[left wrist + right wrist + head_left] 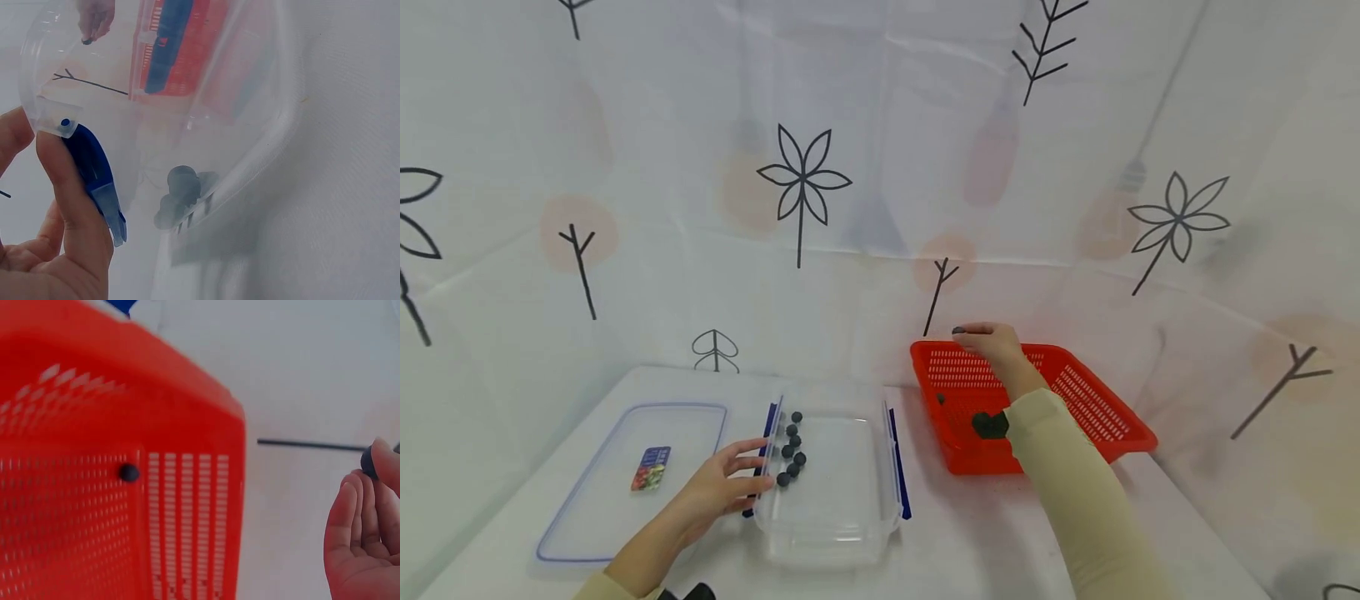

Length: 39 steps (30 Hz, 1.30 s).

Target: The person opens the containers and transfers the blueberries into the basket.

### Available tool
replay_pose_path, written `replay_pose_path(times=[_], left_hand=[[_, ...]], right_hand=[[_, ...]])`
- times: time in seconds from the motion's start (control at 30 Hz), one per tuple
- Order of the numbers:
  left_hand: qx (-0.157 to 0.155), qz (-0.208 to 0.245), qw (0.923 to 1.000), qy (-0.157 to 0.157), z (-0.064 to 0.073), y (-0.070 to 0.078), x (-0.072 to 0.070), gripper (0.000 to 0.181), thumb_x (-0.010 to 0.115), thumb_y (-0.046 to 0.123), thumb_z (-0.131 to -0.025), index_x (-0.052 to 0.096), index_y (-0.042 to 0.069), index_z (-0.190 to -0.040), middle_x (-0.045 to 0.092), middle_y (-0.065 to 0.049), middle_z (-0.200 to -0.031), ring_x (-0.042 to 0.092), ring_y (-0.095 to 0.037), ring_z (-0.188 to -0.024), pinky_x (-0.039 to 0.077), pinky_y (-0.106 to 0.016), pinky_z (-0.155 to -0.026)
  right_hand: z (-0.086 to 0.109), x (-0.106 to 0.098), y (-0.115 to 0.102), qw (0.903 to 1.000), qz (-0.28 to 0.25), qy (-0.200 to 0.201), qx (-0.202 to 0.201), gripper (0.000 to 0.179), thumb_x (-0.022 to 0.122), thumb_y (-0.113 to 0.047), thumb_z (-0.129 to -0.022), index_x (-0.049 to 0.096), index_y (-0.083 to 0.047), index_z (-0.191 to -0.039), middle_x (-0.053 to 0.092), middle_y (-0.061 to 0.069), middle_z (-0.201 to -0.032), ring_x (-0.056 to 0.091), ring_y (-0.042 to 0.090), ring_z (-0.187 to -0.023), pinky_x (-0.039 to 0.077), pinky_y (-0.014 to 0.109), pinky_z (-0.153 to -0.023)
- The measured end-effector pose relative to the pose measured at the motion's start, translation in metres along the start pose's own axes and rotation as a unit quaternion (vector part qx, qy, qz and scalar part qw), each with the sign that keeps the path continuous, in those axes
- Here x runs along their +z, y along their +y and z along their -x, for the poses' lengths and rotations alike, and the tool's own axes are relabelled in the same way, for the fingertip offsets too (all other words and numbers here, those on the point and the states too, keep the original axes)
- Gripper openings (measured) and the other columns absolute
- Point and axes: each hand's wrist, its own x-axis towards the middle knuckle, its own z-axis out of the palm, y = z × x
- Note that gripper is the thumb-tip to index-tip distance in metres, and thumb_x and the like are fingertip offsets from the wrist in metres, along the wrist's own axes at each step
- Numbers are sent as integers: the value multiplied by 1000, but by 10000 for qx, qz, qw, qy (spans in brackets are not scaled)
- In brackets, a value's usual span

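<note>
My right hand pinches a blueberry between thumb and fingertips. It is above the far rim of a red plastic basket. Inside that basket another blueberry lies near one wall. My left hand touches the left side of a clear plastic container, its fingers spread by the rim and a blue latch. Several blueberries lie along the container's left side, close to those fingers. Through the clear wall they look blurred in the left wrist view.
Left of the container lies a clear lid with a blue edge, bearing a small printed label. A second blue latch hangs on the container's right side. A patterned white cloth hangs behind the white table.
</note>
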Motion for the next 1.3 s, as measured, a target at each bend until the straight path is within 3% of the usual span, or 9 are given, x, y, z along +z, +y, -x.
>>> replay_pose_path(times=[0.27, 0.5, 0.67, 0.93, 1.03, 1.3], left_hand=[[85, 19, 10000, -33, 0, 0, -1, 68, 75, 10, -78, 41, 7, -137, 48, -21, -127, 59, -21, -91, 52, -40, -76], [56, 50, 10000, 8, 0, 0, -1, 67, 74, 9, -78, 42, 7, -136, 49, -20, -125, 59, -21, -89, 52, -40, -75], [82, 90, 9999, -30, -1, -1, -1, 68, 75, 10, -78, 42, 7, -136, 50, -19, -124, 59, -21, -90, 51, -42, -76], [77, 131, 9999, -29, -1, -1, -1, 67, 74, 9, -78, 42, 7, -137, 49, -20, -125, 59, -21, -91, 51, -43, -78], [78, 111, 9999, -30, 0, -1, -1, 67, 75, 9, -78, 42, 7, -137, 49, -20, -126, 59, -22, -92, 51, -43, -78], [86, 134, 9999, -20, 0, -1, -1, 66, 74, 8, -78, 42, 7, -136, 50, -19, -125, 59, -22, -91, 51, -43, -78]], right_hand=[[5, -36, 15, 9996, 285, 14, 17, 53, 61, -25, -91, 44, 0, -135, 40, 21, -137, 38, 38, -123, 30, 47, -104], [11, -55, 28, 9990, 435, 88, 30, 53, 58, -25, -93, 41, 1, -136, 38, 22, -137, 36, 39, -122, 33, 47, -103], [13, -62, 34, 9988, 438, 167, 110, 55, 58, -26, -93, 40, 2, -136, 37, 22, -137, 36, 38, -120, 34, 46, -102], [16, -71, 41, 9980, 344, 190, 492, 63, 58, -32, -92, 34, -1, -141, 29, 22, -145, 29, 40, -129, 25, 53, -105], [16, -74, 44, 9975, 255, 265, 597, 62, 58, -32, -92, 35, -3, -141, 30, 20, -145, 30, 38, -128, 27, 49, -105], [18, -74, 49, 9990, 83, 232, 362, 58, 59, -30, -92, 41, 1, -137, 34, 20, -142, 35, 36, -127, 29, 43, -105]])
